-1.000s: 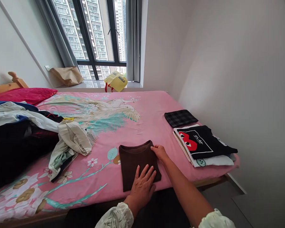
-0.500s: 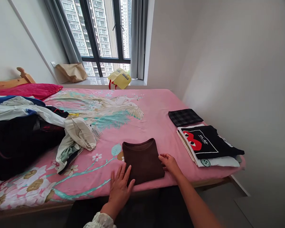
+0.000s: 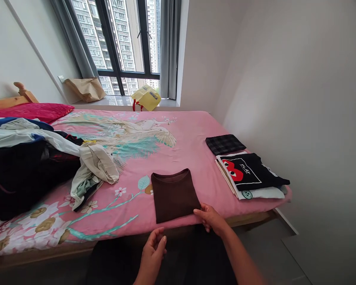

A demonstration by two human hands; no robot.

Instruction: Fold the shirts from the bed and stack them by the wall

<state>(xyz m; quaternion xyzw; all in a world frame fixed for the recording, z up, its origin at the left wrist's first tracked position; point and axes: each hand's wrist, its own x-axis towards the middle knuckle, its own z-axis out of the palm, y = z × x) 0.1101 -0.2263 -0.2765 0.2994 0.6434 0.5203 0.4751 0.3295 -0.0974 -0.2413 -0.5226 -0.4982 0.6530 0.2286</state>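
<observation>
**A soft brown top, folded flat near the bed's edge**

Far to the left lies a big heap of loose clothes (image 3: 32, 166), dark ones and pale ones all mixed up. It sits on the pink flowered bed sheet (image 3: 180, 134).

In the middle, near the front edge of the bed, is the brown folded knit top (image 3: 173, 194). It is a neat flat square with the neck hole at the far side.

My left hand (image 3: 152, 253) hangs in front of the bed, a little below the top and not touching it. Its fingers are loosely curled and hold nothing.

My right hand (image 3: 210, 217) is at the near right corner of the top. My fingertips touch its edge there. I cannot tell if they pinch the cloth or only rest on it.

I think this top is light and floppy, not stiff at all. It will not break, but it could sag and come unfolded if lifted by one corner. I think the best hold is from both sides, with flat fingers slid under the folds.

To the right is a stack of folded shirts (image 3: 249, 178), with a black one with a red heart on top. Just behind it is a dark checked folded cloth (image 3: 225, 143).
</observation>
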